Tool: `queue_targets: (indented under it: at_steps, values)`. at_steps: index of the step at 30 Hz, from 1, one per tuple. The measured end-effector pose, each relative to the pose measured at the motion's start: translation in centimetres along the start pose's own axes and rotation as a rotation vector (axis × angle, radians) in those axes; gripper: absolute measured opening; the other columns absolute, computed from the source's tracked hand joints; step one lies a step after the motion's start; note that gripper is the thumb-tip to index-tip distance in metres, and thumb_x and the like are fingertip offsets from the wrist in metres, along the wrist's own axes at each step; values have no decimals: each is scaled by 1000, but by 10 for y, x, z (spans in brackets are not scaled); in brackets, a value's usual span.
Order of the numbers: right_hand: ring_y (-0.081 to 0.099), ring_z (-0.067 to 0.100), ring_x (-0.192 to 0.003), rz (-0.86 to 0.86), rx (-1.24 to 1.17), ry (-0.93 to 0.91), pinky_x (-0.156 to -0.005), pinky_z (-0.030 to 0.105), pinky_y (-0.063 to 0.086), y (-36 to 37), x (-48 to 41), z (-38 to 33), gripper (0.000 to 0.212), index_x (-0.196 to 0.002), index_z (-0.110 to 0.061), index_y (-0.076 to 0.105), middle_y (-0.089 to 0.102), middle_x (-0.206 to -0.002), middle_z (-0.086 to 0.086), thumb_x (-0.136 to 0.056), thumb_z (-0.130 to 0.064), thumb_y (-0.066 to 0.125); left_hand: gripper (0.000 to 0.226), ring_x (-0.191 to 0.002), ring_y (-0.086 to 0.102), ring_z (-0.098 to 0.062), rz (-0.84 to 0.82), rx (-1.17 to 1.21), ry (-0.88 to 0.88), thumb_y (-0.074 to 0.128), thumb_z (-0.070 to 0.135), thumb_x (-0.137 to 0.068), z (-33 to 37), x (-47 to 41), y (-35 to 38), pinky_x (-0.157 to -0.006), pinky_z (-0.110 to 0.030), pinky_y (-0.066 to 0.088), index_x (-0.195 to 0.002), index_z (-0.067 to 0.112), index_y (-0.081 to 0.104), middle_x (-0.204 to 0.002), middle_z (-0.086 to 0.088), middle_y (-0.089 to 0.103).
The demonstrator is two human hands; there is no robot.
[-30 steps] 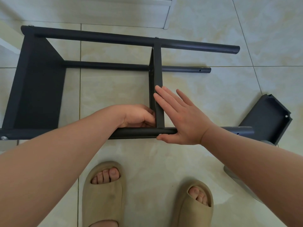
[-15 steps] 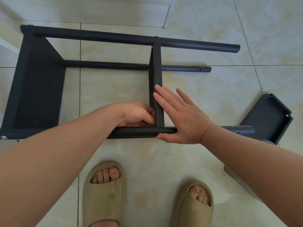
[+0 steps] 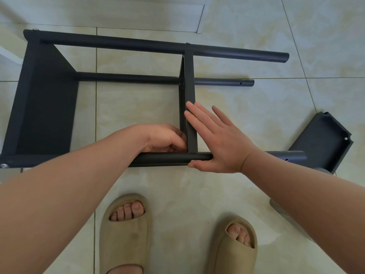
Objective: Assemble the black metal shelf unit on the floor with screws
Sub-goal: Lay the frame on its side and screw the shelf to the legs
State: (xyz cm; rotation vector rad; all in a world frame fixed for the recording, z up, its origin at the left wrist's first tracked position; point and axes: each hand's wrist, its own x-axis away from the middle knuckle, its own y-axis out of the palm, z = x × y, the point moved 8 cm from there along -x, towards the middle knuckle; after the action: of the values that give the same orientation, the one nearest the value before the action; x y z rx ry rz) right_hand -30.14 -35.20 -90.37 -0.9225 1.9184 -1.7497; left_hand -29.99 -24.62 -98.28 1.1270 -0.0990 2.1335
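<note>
The black metal shelf unit lies on its side on the tiled floor, with a far tube (image 3: 138, 45), a lower tube (image 3: 128, 78) and a near tube (image 3: 162, 158). An end shelf panel (image 3: 45, 107) closes the left side. A middle shelf panel (image 3: 189, 80) crosses between the tubes. My left hand (image 3: 166, 139) is curled against the left face of that panel where it meets the near tube; what its fingertips hold is hidden. My right hand (image 3: 221, 143) presses flat on the panel's right face, thumb under the near tube beside a small screw head (image 3: 191, 160).
A loose black shelf panel (image 3: 324, 143) lies on the floor at the right, by the tube ends. My feet in beige slippers (image 3: 126, 230) (image 3: 235, 246) stand just in front of the frame. A grey object (image 3: 286, 214) shows under my right forearm. A white baseboard (image 3: 201, 14) runs along the back.
Both hands hold almost the same places at the middle shelf joint. The left hand's fingers have shifted slightly at the corner; the frame has not moved.
</note>
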Motion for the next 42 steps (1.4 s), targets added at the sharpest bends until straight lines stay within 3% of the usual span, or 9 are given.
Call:
queue_targets:
  at_steps: [4,7,13,18,22,26,30,32,42]
  values:
    - [-4,21,-157,1,-2,-1,-126,51,9,0,0,1,107,-162,-8,10,0,-171,6,-87,-78,41,29,-93,64,-32,-4,12,10,54,-11,-91,1,1,0,-86,-35,56,-119,-17,57,-106,-28,63]
    - [-5,20,-157,-7,1,2,-126,51,9,0,0,1,107,-162,-8,10,-1,-171,6,-87,-78,40,23,-80,70,-25,-28,47,34,51,-13,-91,5,3,3,-73,-29,58,-110,-6,62,-97,-21,69]
    - [-6,19,-157,-14,3,5,-127,50,9,0,-1,0,107,-162,-9,9,-2,-171,5,-86,-79,39,32,-75,68,-27,-40,41,71,52,-15,-89,8,4,4,-72,-32,58,-120,-7,55,-87,-18,67]
    - [-3,20,-157,4,-5,4,-126,51,11,-1,0,0,107,-162,-7,11,1,-171,6,-86,-78,40,9,-77,67,-24,-3,-13,4,56,-4,-91,5,4,4,-74,-30,56,-96,-2,63,-85,-16,68]
    - [-2,21,-157,12,-9,3,-126,52,12,-2,0,0,107,-161,-7,12,3,-171,7,-86,-77,41,24,-89,63,-31,38,-45,-10,57,-7,-89,3,1,-2,-81,-31,56,-113,-12,62,-99,-25,62]
    - [-2,21,-157,11,-8,3,-126,52,12,-1,0,0,107,-161,-7,13,2,-171,7,-86,-78,41,18,-88,66,-31,11,-7,-14,56,-11,-89,5,0,-1,-87,-37,56,-103,-5,63,-101,-26,63]
    - [-3,20,-157,3,-6,5,-126,51,11,-1,0,0,108,-162,-7,11,1,-171,6,-86,-78,41,18,-79,69,-24,-3,27,16,53,-13,-90,6,1,1,-74,-29,58,-99,-1,63,-91,-20,68]
    - [-4,20,-157,0,-7,4,-126,51,11,-1,0,0,107,-162,-7,11,1,-171,6,-86,-78,41,21,-75,70,-21,-3,28,36,52,-13,-91,8,4,2,-68,-26,58,-107,-3,62,-89,-16,69]
    - [-7,19,-157,-20,8,8,-127,50,8,1,-1,1,108,-162,-9,8,-3,-171,5,-86,-79,40,32,-74,70,-24,-64,65,66,49,-15,-92,11,6,7,-72,-31,57,-123,-10,54,-86,-15,68]
